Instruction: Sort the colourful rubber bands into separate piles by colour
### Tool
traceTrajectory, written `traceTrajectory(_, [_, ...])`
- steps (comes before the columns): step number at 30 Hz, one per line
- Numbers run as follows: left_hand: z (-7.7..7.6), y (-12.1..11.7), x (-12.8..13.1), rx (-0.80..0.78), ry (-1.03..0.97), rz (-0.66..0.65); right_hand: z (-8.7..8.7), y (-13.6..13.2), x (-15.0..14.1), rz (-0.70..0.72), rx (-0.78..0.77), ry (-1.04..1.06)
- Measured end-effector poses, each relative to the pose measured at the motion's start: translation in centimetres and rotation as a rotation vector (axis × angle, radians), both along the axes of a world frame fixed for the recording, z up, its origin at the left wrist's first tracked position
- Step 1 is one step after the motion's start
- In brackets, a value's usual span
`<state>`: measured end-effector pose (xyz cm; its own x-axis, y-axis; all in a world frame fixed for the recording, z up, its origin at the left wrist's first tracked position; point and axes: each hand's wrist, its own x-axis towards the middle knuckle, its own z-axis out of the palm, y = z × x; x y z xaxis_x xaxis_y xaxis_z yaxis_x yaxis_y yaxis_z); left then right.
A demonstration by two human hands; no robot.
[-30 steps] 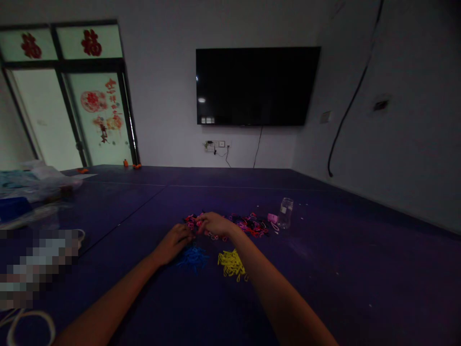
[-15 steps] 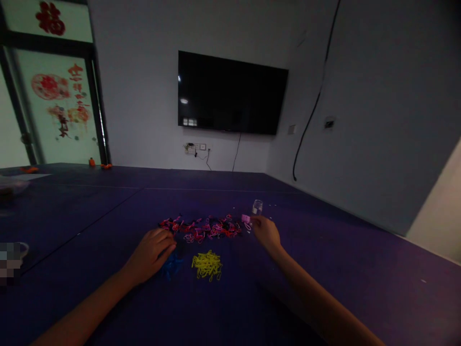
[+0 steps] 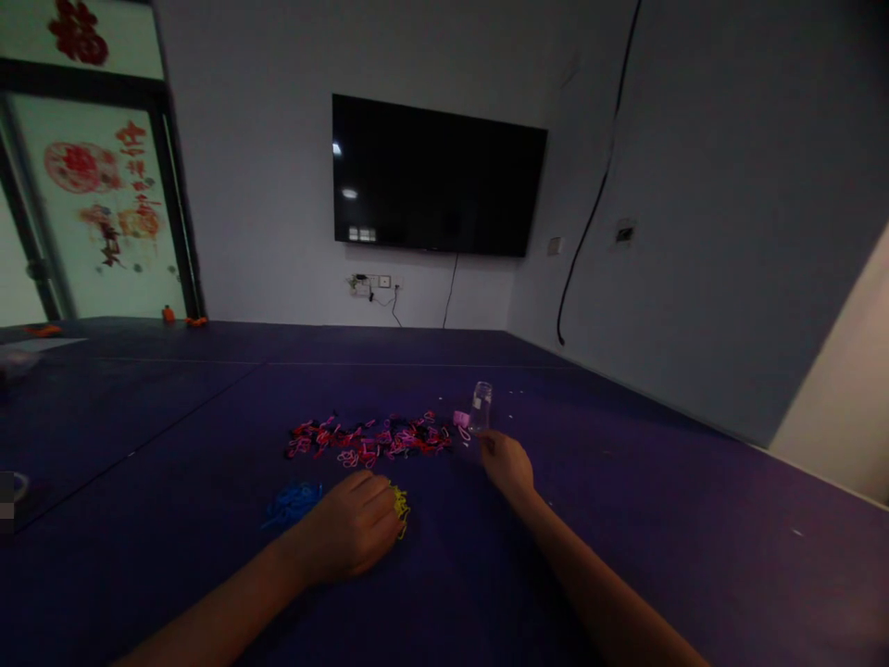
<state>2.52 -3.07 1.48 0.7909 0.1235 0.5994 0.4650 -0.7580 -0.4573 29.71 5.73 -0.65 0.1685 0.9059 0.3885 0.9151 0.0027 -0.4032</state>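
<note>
My left hand point(image 3: 357, 523) is curled down over a small pile of yellow rubber bands point(image 3: 402, 509); its fingers are bent around them, the tips hidden. To its left lies a pile of blue rubber bands point(image 3: 295, 503), partly behind my wrist. My right hand point(image 3: 509, 466) has its fingers bent and pinched together at the near end of a clear jar point(image 3: 481, 408). What lies between those fingertips, if anything, cannot be made out. Beside the jar is a small pink piece point(image 3: 461, 419). A strip of mixed pink, red and dark rubber bands point(image 3: 375, 440) stretches beyond my hands.
Everything lies on a wide dark purple surface point(image 3: 625, 519) with seams. Small white scraps point(image 3: 512, 392) dot it near the jar. At far left are orange objects point(image 3: 169, 314). A black television point(image 3: 437, 176) hangs on the back wall; a cable point(image 3: 590, 222) runs down the side wall.
My left hand has moved right, from the blue pile onto the yellow one. My right hand has drawn back slightly from the pink piece, uncovering more of the jar. The view has shifted slightly.
</note>
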Motion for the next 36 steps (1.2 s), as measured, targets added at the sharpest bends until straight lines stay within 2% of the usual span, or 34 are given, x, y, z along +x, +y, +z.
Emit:
traceTrajectory(3, [-1.1,-0.6,1.8,0.000,-0.061,-0.034,-0.2,0.2,0.0,0.012,-0.012,0.023])
traceTrajectory(6, [-2.0,-1.0,2.0,-0.093,-0.114,-0.054,-0.5,0.6,-0.3,0.062,0.005,0.019])
traceTrajectory(12, [-2.0,-1.6,1.2,-0.316,-0.106,-0.079,-1.4,1.3,-1.4,0.410,0.098,-0.052])
traceTrajectory(17, [-2.2,-1.6,1.5,-0.388,-0.074,-0.136,-0.9,3.2,-2.9,0.547,0.077,-0.010])
traceTrajectory(22, [-2.6,-1.1,1.1,-0.436,-0.080,-0.132,-1.4,5.4,-4.3,0.511,0.080,0.040])
traceTrajectory(26, [-2.8,-1.1,1.1,-0.465,-0.098,-0.136,-2.6,5.8,-4.7,0.489,0.068,-0.028])
traceTrajectory(30, [-2.8,-1.1,1.3,-0.473,-0.103,-0.148,-3.0,5.9,-4.5,0.498,0.060,-0.061])
traceTrajectory(36, [-2.8,-0.9,1.2,-0.485,-0.122,-0.128,-3.8,7.0,-4.0,0.515,0.072,-0.014])
